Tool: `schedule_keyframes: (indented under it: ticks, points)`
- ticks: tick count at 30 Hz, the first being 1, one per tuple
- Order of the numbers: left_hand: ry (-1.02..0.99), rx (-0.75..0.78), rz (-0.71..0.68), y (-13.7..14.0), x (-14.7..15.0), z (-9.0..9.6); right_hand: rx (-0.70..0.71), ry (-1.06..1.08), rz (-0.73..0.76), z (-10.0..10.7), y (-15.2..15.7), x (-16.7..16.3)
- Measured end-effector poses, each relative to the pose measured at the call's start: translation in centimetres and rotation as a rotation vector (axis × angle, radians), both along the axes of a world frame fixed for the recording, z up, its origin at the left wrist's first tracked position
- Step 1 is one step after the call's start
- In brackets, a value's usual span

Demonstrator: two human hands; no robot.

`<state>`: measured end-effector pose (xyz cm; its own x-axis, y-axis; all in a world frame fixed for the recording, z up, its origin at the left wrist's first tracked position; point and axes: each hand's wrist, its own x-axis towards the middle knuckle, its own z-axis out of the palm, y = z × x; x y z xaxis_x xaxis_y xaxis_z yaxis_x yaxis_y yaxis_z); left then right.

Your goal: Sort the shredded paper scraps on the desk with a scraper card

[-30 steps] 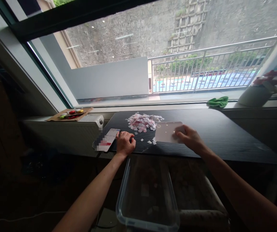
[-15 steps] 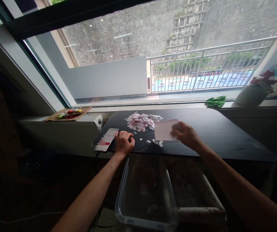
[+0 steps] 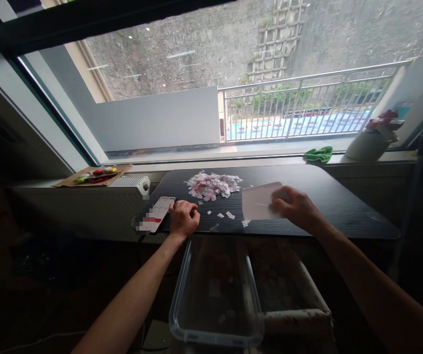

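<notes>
My right hand (image 3: 295, 207) grips a flat, whitish dough scraper (image 3: 260, 201) by its right end, held over the black table (image 3: 329, 196). The scraper has rounded corners and a tiny hole; my fingers are slightly blurred. Just left of it, a few loose paper scraps (image 3: 230, 215) lie on the tabletop. Farther back is a heap of small white and pinkish paper pieces (image 3: 211, 186). My left hand (image 3: 183, 218) rests at the table's near left edge with curled fingers, beside a phone (image 3: 163, 211). What those fingers hold, if anything, is hidden.
Below the table's near edge stands a clear plastic bin (image 3: 216, 339) with a few scraps inside. To its right is a box (image 3: 296, 317) with a pale edge. A radiator (image 3: 74, 206), a green cloth (image 3: 319, 154) and a pale container (image 3: 368, 145) are near the window.
My right hand and the scraper have moved right, away from the paper heap. The loose scraps lie slightly rearranged. The camera view has shifted a little; my left hand stays by the phone.
</notes>
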<state>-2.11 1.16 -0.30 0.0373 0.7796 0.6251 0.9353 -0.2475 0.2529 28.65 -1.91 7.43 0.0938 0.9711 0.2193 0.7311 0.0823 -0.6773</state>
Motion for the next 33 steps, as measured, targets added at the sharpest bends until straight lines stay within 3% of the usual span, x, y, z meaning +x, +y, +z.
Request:
schedule_keyframes:
  ticks: [4, 10, 15, 22, 26, 33]
  points:
    - [0.006, 0.018, -0.006, 0.1, -0.1, -0.1, -0.016, -0.045, 0.024, 0.1, -0.4, 0.1]
    - [0.014, 0.024, -0.012, 0.1, -0.2, -0.2, 0.007, -0.120, -0.042, 0.7, -1.4, 2.9]
    - [0.016, 0.028, -0.007, 0.1, -0.2, -0.2, -0.050, 0.169, -0.045, 0.5, -0.5, 3.8]
    - [0.016, 0.037, -0.013, 0.2, -0.3, -0.2, -0.261, 0.562, -0.033, -3.1, 1.0, 6.4]
    - [-0.002, 0.030, -0.018, 0.1, -0.2, -0.1, -0.331, 0.619, 0.025, -3.9, 0.7, 7.3]
    - [0.002, 0.028, -0.011, 0.0, -0.2, 0.0, -0.393, 0.641, 0.078, -3.1, -0.4, 7.7]
